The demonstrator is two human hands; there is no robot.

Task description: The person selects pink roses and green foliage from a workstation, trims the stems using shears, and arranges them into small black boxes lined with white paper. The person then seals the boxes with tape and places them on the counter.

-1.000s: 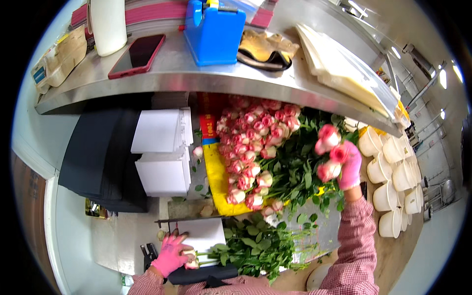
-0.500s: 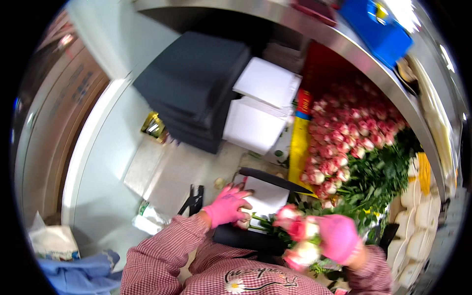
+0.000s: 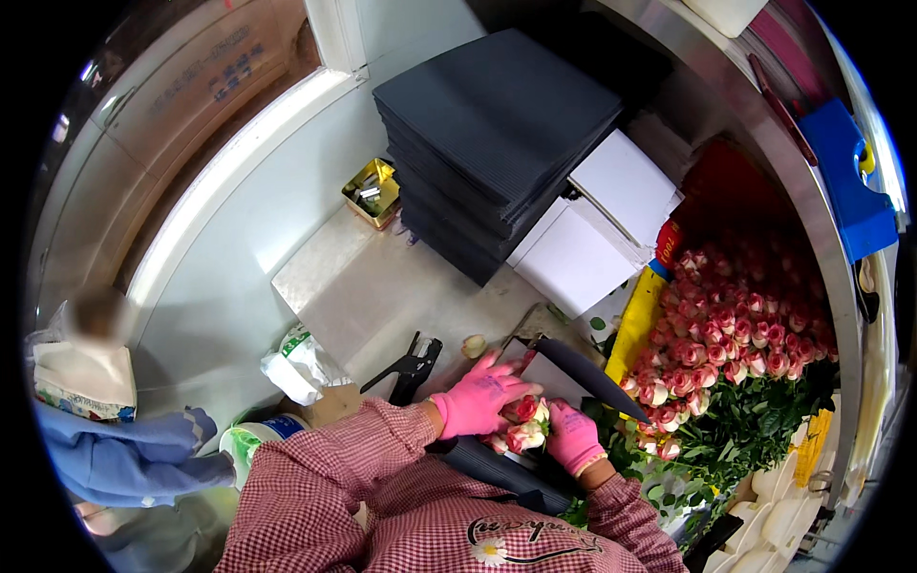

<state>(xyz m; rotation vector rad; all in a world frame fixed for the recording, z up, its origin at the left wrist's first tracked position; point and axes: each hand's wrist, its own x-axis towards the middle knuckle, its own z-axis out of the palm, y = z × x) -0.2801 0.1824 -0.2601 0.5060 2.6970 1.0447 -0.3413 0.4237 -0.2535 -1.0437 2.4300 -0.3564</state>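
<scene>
A few red-and-white roses [image 3: 523,428] lie between my two hands, on dark wrapping sheets [image 3: 511,470] close against my body. My left hand [image 3: 482,396], in a pink glove, rests with fingers spread at the roses' left side, its fingertips over white paper [image 3: 556,377]. My right hand [image 3: 575,437], also gloved in pink, is closed against the bunch from the right; its fingers partly hide what they grip. Beyond the hands, a dark sheet's edge [image 3: 594,380] stands raised. A stapler-like black tool [image 3: 415,368] and a loose pale rose head [image 3: 474,346] lie near my left hand.
Many pink-and-white roses [image 3: 716,329] with green stems are heaped at the right behind a yellow strip [image 3: 635,325]. A tall stack of dark sheets [image 3: 497,124] and white paper stacks [image 3: 578,253] stand at the back. A metal shelf edge [image 3: 764,124] curves overhead. Blue cloth [image 3: 124,454] is at left.
My right hand has brought the roses leftward to my left hand, and the two hands are now close together around them. The view has turned, shifting the surroundings.
</scene>
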